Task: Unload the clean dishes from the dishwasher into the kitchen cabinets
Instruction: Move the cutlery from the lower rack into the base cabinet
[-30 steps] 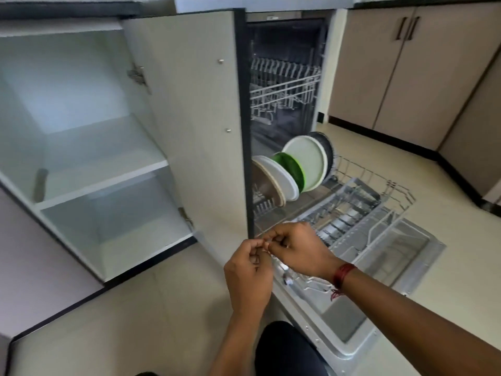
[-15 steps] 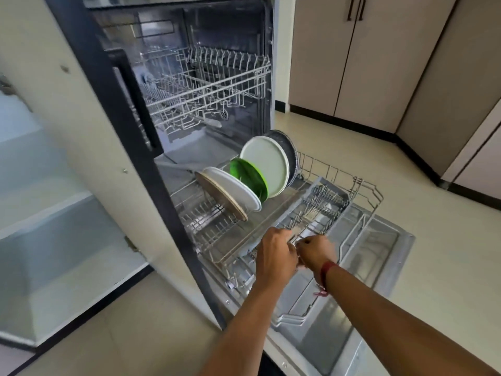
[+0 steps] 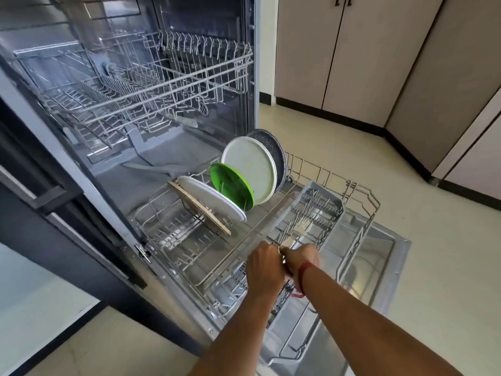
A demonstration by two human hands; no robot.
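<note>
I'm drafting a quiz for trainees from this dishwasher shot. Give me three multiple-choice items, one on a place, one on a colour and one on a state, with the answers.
1. Where do the plates stand?
A) upper rack
B) lower rack
C) floor

2. The middle plate in the row of five is:
A) red
B) blue
C) green

3. The lower rack is:
A) pulled out over the open door
B) pushed fully in
C) lifted out onto the floor

Answers:
1 B: they stand on edge between the lower rack's tines.
2 C: the green plate stands third in the row.
3 A: the rack sits over the lowered door, outside the tub.
</note>
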